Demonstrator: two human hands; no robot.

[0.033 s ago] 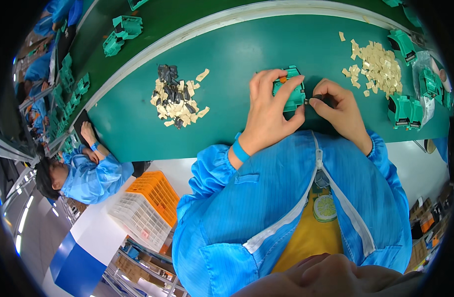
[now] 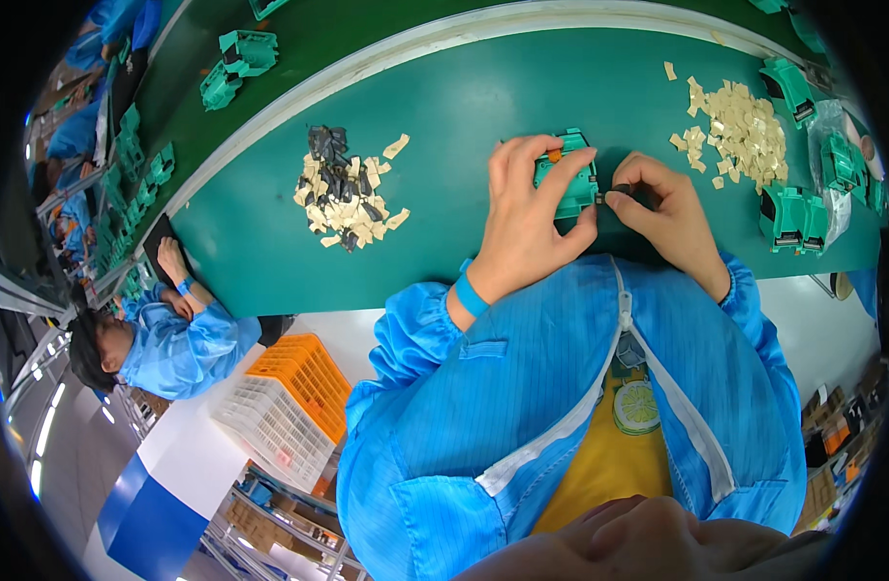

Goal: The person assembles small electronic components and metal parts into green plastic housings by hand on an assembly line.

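My left hand (image 2: pixel 524 218) is closed round a green plastic housing (image 2: pixel 578 196), fingers over its far edge and thumb along its near side. A small orange part (image 2: pixel 554 155) shows near the housing's far left corner. Close against the housing's right edge, my right hand (image 2: pixel 669 215) pinches a small dark piece (image 2: pixel 621 191) between thumb and forefinger. Most of that piece is covered by the fingers, so its kind cannot be made out. Both hands rest low over the green tabletop (image 2: pixel 444 116), close to my body.
A mixed heap of cream and black scraps (image 2: pixel 352 198) lies left, a pile of cream pieces (image 2: pixel 745 136) right. More green housings (image 2: pixel 785 218) stand far right beside a clear plastic bag (image 2: pixel 836 218). A white rail (image 2: pixel 367 60) edges the table. A co-worker (image 2: pixel 188 349) sits left, near crates (image 2: pixel 304 382).
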